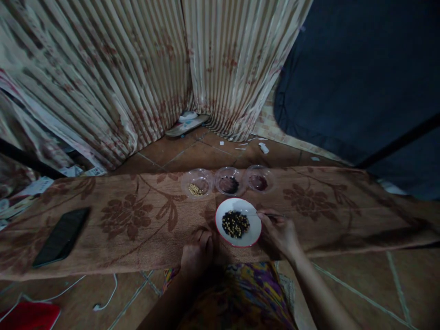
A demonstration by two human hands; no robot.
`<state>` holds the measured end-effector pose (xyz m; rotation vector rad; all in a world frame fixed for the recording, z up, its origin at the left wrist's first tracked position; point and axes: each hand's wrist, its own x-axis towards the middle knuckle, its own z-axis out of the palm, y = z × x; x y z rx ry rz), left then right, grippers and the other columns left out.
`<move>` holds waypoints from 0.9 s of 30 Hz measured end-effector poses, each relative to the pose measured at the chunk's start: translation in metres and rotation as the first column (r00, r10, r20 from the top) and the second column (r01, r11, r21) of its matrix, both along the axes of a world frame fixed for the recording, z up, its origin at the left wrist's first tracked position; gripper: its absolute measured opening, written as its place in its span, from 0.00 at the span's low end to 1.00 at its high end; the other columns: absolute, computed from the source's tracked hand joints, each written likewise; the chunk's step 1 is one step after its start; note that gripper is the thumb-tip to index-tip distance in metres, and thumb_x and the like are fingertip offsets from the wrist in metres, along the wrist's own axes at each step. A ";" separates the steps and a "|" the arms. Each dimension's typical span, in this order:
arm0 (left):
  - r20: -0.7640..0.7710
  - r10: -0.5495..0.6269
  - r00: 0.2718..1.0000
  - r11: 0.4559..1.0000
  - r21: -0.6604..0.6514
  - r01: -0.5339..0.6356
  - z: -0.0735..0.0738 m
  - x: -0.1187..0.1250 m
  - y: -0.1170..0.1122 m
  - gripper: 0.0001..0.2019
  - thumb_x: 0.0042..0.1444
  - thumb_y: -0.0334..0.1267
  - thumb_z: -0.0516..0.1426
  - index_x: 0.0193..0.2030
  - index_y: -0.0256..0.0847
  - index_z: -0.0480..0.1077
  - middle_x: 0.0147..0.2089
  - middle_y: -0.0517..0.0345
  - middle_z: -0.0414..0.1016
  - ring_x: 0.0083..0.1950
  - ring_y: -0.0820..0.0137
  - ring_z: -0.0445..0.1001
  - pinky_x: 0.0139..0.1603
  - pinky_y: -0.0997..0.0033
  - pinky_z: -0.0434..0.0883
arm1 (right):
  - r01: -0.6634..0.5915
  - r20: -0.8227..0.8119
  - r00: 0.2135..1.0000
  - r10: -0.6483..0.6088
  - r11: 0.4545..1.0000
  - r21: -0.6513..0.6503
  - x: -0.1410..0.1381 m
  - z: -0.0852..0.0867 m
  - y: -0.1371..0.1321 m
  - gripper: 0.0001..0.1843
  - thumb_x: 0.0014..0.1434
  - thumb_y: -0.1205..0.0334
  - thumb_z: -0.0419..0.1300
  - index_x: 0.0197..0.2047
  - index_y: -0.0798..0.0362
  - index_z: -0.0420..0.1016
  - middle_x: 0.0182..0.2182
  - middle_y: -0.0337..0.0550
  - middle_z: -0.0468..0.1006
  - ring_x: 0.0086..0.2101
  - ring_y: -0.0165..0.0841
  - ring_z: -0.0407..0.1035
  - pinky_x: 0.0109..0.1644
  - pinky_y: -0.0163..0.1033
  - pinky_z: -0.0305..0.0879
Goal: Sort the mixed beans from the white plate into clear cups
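Observation:
A white plate with a red rim [252, 233] lies on a brown flowered mat [137, 220] and holds a heap of mixed dark and yellow beans [235, 223]. My right hand [279, 231] is beside the plate's right edge, closed on thin tweezers [261, 214] whose tips reach over the plate. My left hand [197, 252] rests curled on the mat just left of the plate; nothing shows in it. Behind the plate stand three clear cups: one with yellow beans [197, 183], one with dark beans [229, 181], one with reddish beans [259, 178].
A black phone [62, 236] lies on the mat at the left. A white cable [103, 298] and a red object [29, 316] are on the tiled floor. Striped curtains [137, 73] hang behind, with a dark blue cloth [360, 73] at the right.

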<state>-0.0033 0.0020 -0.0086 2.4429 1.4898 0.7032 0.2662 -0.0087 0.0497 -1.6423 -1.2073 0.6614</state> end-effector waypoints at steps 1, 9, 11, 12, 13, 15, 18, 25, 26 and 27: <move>0.001 -0.001 1.000 1.000 0.000 0.001 0.000 0.000 0.000 0.08 0.64 0.35 0.48 0.40 0.43 0.68 0.37 0.58 0.73 0.39 0.70 0.73 0.38 0.72 0.70 | -0.015 0.015 1.000 0.015 1.000 -0.003 0.000 -0.001 -0.002 0.18 0.55 0.46 0.62 0.36 0.53 0.80 0.38 0.48 0.82 0.40 0.40 0.75 0.45 0.42 0.70; 0.027 -0.006 1.000 1.000 -0.011 0.006 0.003 0.001 -0.001 0.07 0.64 0.34 0.48 0.38 0.43 0.67 0.37 0.57 0.72 0.40 0.69 0.72 0.41 0.70 0.69 | -0.157 0.102 0.983 0.155 0.988 0.004 -0.010 0.003 0.004 0.15 0.59 0.48 0.60 0.36 0.51 0.79 0.37 0.45 0.81 0.40 0.39 0.75 0.45 0.41 0.69; 0.033 -0.006 0.999 1.000 -0.012 0.006 0.003 0.002 -0.002 0.07 0.64 0.34 0.48 0.38 0.42 0.67 0.36 0.57 0.72 0.40 0.69 0.72 0.41 0.70 0.69 | -0.188 0.140 0.973 0.186 0.982 0.000 -0.012 0.004 0.006 0.14 0.59 0.49 0.59 0.35 0.51 0.78 0.36 0.45 0.81 0.39 0.38 0.75 0.43 0.40 0.69; 0.033 -0.002 0.999 1.000 -0.012 0.003 0.004 0.002 -0.002 0.07 0.64 0.34 0.48 0.38 0.42 0.67 0.36 0.57 0.72 0.39 0.69 0.71 0.41 0.70 0.69 | -0.197 0.151 0.969 0.194 0.980 0.004 -0.012 0.005 0.006 0.14 0.60 0.49 0.59 0.35 0.51 0.78 0.36 0.45 0.81 0.39 0.38 0.75 0.43 0.39 0.69; 0.031 -0.001 1.000 1.000 -0.012 0.001 0.004 0.002 -0.002 0.07 0.64 0.34 0.48 0.38 0.42 0.67 0.36 0.57 0.72 0.39 0.69 0.71 0.41 0.70 0.69 | -0.202 0.157 0.968 0.198 0.979 0.009 -0.013 0.005 0.006 0.14 0.60 0.50 0.58 0.35 0.51 0.78 0.36 0.45 0.81 0.39 0.38 0.75 0.42 0.39 0.68; 0.025 0.002 1.000 1.000 -0.007 -0.002 0.004 0.002 -0.002 0.07 0.64 0.34 0.48 0.37 0.42 0.67 0.35 0.57 0.72 0.38 0.69 0.71 0.40 0.70 0.69 | -0.213 0.161 0.965 0.208 0.977 0.014 -0.012 0.006 0.007 0.14 0.60 0.50 0.58 0.34 0.51 0.78 0.35 0.45 0.80 0.38 0.37 0.75 0.42 0.39 0.69; 0.025 -0.007 1.000 1.000 0.006 0.007 0.006 0.002 -0.001 0.08 0.64 0.34 0.48 0.36 0.42 0.67 0.35 0.57 0.72 0.38 0.70 0.71 0.39 0.71 0.68 | -0.226 0.177 0.959 0.221 0.974 0.013 -0.010 0.005 0.007 0.14 0.60 0.50 0.58 0.35 0.51 0.78 0.36 0.45 0.81 0.38 0.38 0.75 0.43 0.39 0.69; 0.053 -0.009 0.999 1.000 0.006 0.009 0.006 0.002 -0.001 0.08 0.64 0.34 0.48 0.37 0.42 0.67 0.35 0.57 0.72 0.39 0.71 0.71 0.39 0.72 0.69 | -0.224 0.222 0.952 0.212 0.974 0.030 -0.010 0.003 0.011 0.15 0.61 0.50 0.57 0.34 0.50 0.79 0.35 0.45 0.81 0.37 0.37 0.75 0.42 0.39 0.69; 0.054 -0.011 0.998 1.000 0.009 0.011 0.005 0.002 -0.001 0.08 0.64 0.34 0.48 0.37 0.42 0.67 0.36 0.57 0.72 0.39 0.70 0.71 0.40 0.72 0.69 | -0.223 0.222 0.952 0.211 0.974 0.029 -0.011 0.003 0.011 0.15 0.61 0.50 0.57 0.35 0.50 0.79 0.35 0.45 0.81 0.38 0.38 0.75 0.42 0.39 0.69; 0.053 -0.012 0.999 1.000 0.011 0.011 0.004 0.002 -0.001 0.08 0.64 0.34 0.48 0.37 0.42 0.67 0.36 0.57 0.72 0.40 0.70 0.71 0.40 0.72 0.69 | -0.222 0.222 0.952 0.211 0.975 0.024 -0.011 0.003 0.011 0.15 0.61 0.50 0.56 0.35 0.50 0.79 0.35 0.45 0.81 0.38 0.38 0.75 0.42 0.39 0.69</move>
